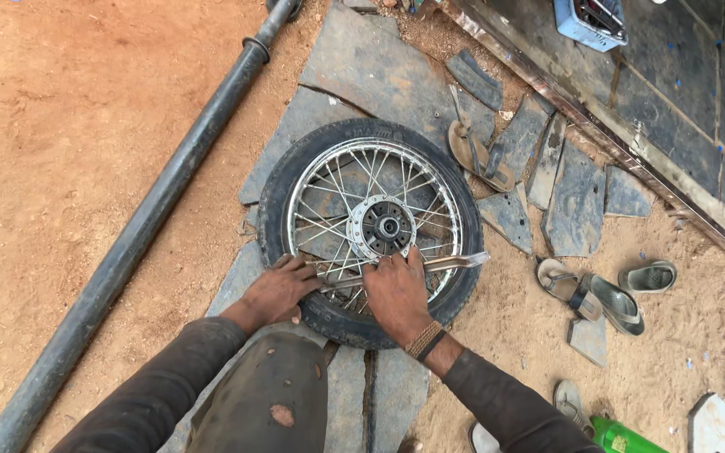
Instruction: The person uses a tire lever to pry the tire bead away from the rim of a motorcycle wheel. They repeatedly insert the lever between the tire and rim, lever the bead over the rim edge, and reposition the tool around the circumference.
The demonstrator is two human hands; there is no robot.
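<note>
From the head camera, a spoked motorcycle wheel (371, 231) lies flat on grey stone slabs (379, 75) set in sandy ground. It has a black tyre (272, 197) around a shiny metal rim (295, 197), thin spokes, and a round hub (383, 225) in the middle.

Both hands are at the near side of the wheel. The left hand (279, 289) presses down on the tyre and rim, with its fingers curled over the edge. It touches the end of a long metal tyre lever (455, 262), but I cannot tell if it grips it. The right hand (396, 294) is closed around the same lever, near the middle of it. The lever lies across the near part of the wheel, and its flat tip sticks out past the tyre on the right. The right wrist wears a woven band (424, 340).

A knee in dark, worn trousers (270, 403) is just below the wheel.

A long dark pipe (136, 243) lies on the sand to the left. Brown sandals (480, 155) rest on the slabs just beyond the wheel. More sandals (606, 289) lie on the sand to the right. A green bottle (627, 438) is at the bottom right. A blue crate (589, 21) sits at the top right.
</note>
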